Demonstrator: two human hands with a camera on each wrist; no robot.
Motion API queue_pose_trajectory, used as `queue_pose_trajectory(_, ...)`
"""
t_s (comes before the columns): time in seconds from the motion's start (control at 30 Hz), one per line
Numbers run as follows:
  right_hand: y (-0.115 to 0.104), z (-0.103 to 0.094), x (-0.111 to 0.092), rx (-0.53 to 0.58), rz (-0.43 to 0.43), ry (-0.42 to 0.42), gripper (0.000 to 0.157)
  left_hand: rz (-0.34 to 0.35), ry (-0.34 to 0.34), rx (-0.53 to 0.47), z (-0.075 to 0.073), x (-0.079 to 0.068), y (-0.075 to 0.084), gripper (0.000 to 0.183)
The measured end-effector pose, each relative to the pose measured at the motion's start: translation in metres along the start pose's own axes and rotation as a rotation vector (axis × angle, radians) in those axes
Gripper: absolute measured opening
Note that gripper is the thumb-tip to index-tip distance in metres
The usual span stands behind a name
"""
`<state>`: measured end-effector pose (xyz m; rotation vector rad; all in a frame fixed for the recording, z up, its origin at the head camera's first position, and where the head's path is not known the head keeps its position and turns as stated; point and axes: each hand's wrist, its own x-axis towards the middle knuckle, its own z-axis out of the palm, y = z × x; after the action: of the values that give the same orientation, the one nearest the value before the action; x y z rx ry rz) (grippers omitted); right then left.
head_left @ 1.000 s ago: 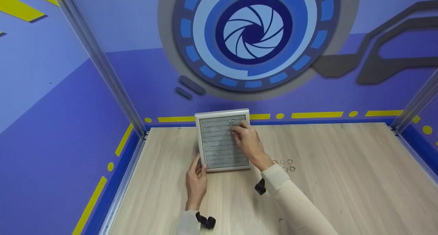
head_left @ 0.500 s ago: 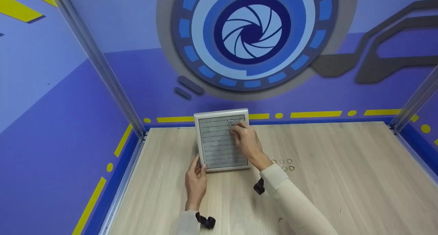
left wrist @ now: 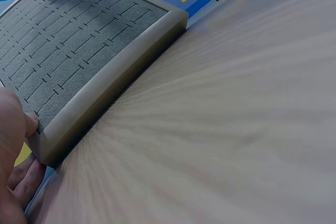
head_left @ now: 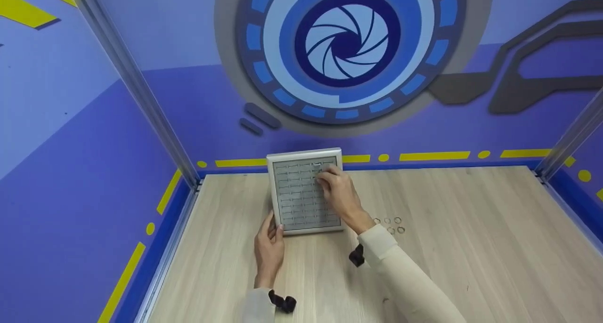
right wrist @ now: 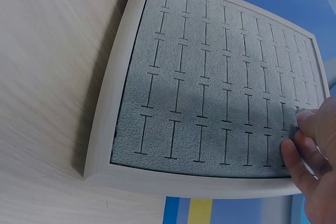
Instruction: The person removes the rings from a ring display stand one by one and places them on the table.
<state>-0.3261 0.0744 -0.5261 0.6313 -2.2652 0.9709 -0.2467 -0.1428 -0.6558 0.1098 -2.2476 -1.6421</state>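
A ring display tray (head_left: 308, 152), with a pale frame and a grey padded face cut with rows of slots, stands tilted up towards the back wall. Its lower left corner is held by my left hand (head_left: 269, 253), thumb on the front and fingers behind (left wrist: 31, 179). My right hand (head_left: 343, 196) pinches a small ring, mostly hidden by the fingers, against the padded face (right wrist: 205, 103) near the upper right. Just above those fingertips, a silvery ring (head_left: 317, 165) sits in a top-row slot.
Several loose rings (head_left: 401, 230) lie on the wooden table (head_left: 471, 247) right of the tray, partly behind the right wrist. Blue and purple printed walls (head_left: 188, 106) enclose the table at the back and sides. A black wrist camera (head_left: 282, 304) is on each wrist.
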Motion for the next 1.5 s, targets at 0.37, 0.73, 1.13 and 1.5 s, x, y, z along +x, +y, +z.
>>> queue_pose_trajectory(0.37, 0.001, -0.003, 0.001, 0.032, -0.014, 0.010, 0.009, -0.004, -0.006, 0.005, 0.002, 0.004, 0.000, 0.057)
queue_pose_trajectory(0.73, -0.003, -0.006, -0.001, 0.021, -0.062, 0.028, 0.011, -0.023, -0.003, 0.009, 0.002, 0.002, 0.000, 0.056)
queue_pose_trajectory(1.13, -0.005, -0.018, -0.006, 0.016, -0.076, 0.010, 0.012, -0.028, 0.000, 0.012, 0.001, 0.004, -0.001, 0.057)
queue_pose_trajectory(1.5, 0.000, -0.036, -0.015, -0.003, -0.071, -0.028, 0.010, -0.002, 0.015, 0.008, 0.000, 0.001, -0.002, 0.058)
